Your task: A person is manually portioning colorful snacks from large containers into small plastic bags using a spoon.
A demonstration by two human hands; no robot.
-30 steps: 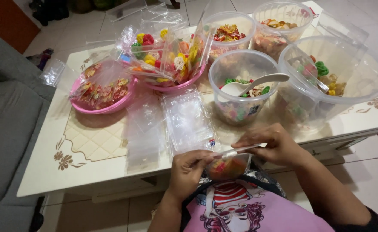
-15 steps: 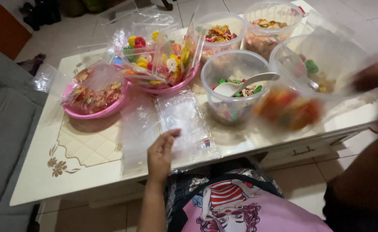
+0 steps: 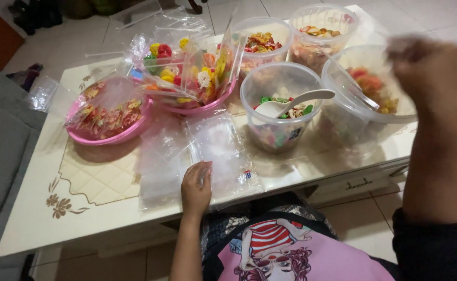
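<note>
Over at the left side of the counter, toward the far edge, a pink bowl holds sealed packets of red and yellow snacks, and beside it a second pink bowl is heaped with more filled bags. Near the front edge, about mid-counter, lies the stack of empty clear bags. The left hand rests flat on its near corner, fingers loosely together and pressing down, gripping nothing. To lift one bag cleanly, I would judge it best to slide a single sheet off with the fingertips while the palm pins the rest, since these slick bags cling together.

Further right stands a clear tub with a white scoop lying across mixed coloured crackers, and two more tubs stand along the far edge. At the right end, a big clear tub holds orange and green pieces. The right hand hovers above its rim, blurred, curled into a loose fist; I cannot tell whether it holds anything. Keeping that hand low over the tub would probably save spilling onto the counter.
</note>
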